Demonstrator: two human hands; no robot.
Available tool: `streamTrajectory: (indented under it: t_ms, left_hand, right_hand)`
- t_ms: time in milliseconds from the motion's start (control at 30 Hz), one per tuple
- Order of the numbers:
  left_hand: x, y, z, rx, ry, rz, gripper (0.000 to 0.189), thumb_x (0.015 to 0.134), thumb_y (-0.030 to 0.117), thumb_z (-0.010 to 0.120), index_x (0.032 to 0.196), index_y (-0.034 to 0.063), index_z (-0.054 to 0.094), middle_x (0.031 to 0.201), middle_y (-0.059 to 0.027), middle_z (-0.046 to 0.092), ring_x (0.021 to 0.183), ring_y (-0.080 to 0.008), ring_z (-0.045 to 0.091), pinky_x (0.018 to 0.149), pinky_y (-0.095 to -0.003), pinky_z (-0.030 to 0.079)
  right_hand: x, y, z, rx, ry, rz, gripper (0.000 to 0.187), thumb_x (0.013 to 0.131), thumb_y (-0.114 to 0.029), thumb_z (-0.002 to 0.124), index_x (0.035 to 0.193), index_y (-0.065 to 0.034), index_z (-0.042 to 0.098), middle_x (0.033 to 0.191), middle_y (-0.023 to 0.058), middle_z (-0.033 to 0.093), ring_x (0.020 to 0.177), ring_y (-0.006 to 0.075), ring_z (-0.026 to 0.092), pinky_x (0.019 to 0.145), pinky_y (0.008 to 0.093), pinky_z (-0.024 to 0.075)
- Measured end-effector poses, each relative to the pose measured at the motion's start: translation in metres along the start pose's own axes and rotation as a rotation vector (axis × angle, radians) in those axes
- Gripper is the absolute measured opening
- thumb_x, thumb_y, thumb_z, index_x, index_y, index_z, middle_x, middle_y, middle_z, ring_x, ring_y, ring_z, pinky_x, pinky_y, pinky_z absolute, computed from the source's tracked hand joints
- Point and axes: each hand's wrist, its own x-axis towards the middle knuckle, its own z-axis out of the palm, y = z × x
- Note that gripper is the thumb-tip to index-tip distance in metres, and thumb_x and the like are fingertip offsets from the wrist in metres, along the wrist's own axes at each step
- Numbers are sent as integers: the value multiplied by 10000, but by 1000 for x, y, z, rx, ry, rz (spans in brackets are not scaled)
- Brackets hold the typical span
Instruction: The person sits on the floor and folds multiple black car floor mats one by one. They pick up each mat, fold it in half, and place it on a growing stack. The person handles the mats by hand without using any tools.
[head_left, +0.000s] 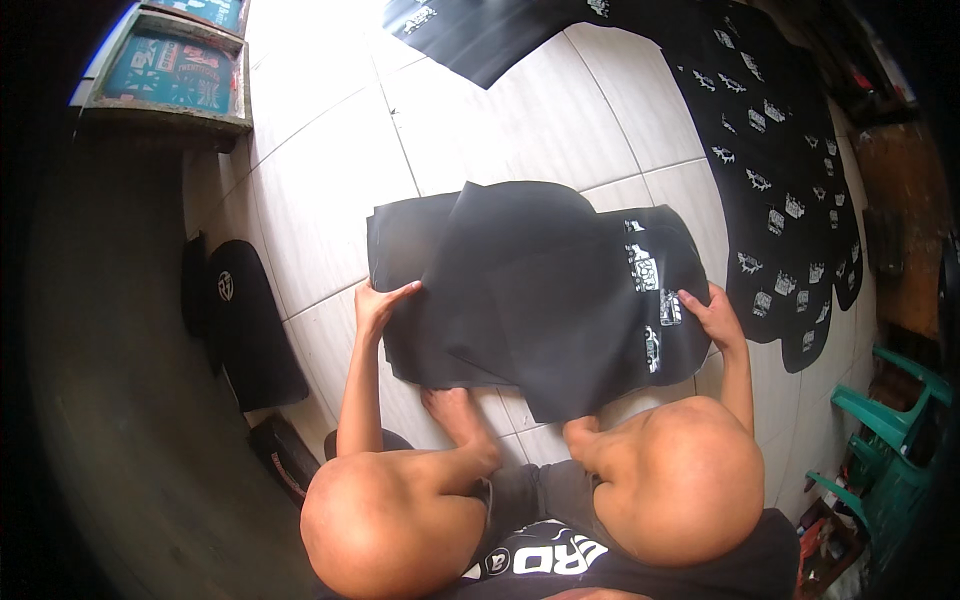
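Note:
In front of my bare feet is a stack of black sheets, perhaps vinyl or coated fabric, overlapping unevenly. One loose piece lies skewed across the top, its lower corner jutting towards me. White vehicle prints run down the right part of the stack. My left hand grips the left edge, thumb on top and fingers hidden beneath. At the right edge, my right hand does the same, its thumb near a printed vehicle.
Printed black sheets spread over the tiled floor on the right, and another dark sheet lies at the top. Screen-printing frames stand upper left. Black pieces lie on the left. A green plastic chair is at lower right.

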Motion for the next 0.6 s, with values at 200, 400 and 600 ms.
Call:
streamTrajectory:
  t_ms: [200,400,600]
  left_hand:
    - [1,-7,-1,9,28,-5,546,630,233,935,1005,-68,676,902,-101,719,778,-138,668,740,-275,545]
    - [7,-26,-9,-104,-143,86,506,728,181,867,1112,-58,639,977,-100,709,843,-161,675,791,-287,535]
    - [23,-59,-34,-325,-344,161,600,805,170,788,1301,-49,532,1159,-79,650,1041,-145,616,933,-289,473]
  right_hand:
    - [6,-23,-9,26,-73,-74,301,907,-219,710,1077,24,660,925,45,704,771,93,635,705,258,522]
    - [25,10,-66,-102,82,-36,282,904,-199,711,1070,24,669,914,38,702,757,92,626,703,267,517]
    - [16,26,-155,-297,417,-55,328,904,-243,712,1089,22,658,1024,63,692,899,125,606,836,300,479]
